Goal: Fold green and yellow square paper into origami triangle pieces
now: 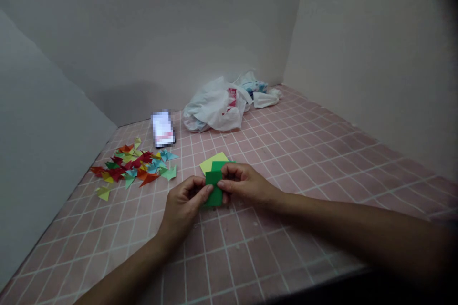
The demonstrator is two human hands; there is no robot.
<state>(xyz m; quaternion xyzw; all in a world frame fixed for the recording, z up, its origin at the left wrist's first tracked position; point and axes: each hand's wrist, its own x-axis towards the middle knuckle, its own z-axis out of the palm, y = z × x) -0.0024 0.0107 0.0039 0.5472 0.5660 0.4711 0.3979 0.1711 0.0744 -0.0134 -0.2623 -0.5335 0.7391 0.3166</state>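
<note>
A folded piece of green paper (213,194) is held upright between my two hands, a little above the tiled surface. My left hand (186,200) pinches its left edge between thumb and fingers. On the opposite edge, my right hand (243,183) grips it with the thumb in front and fingers curled behind. Just beyond it lie a green sheet (219,166) and a yellow sheet (211,162), partly covered by my hands and the folded piece. To the left is a loose pile of small folded paper birds (134,164) in red, orange, yellow, green and blue.
A phone (163,128) with a lit, blurred screen stands behind the paper birds. Crumpled white plastic bags (218,105) rest farther back, near the wall. Pink tiles with pale lines (304,152) cover the surface, with grey walls at its left, back and right.
</note>
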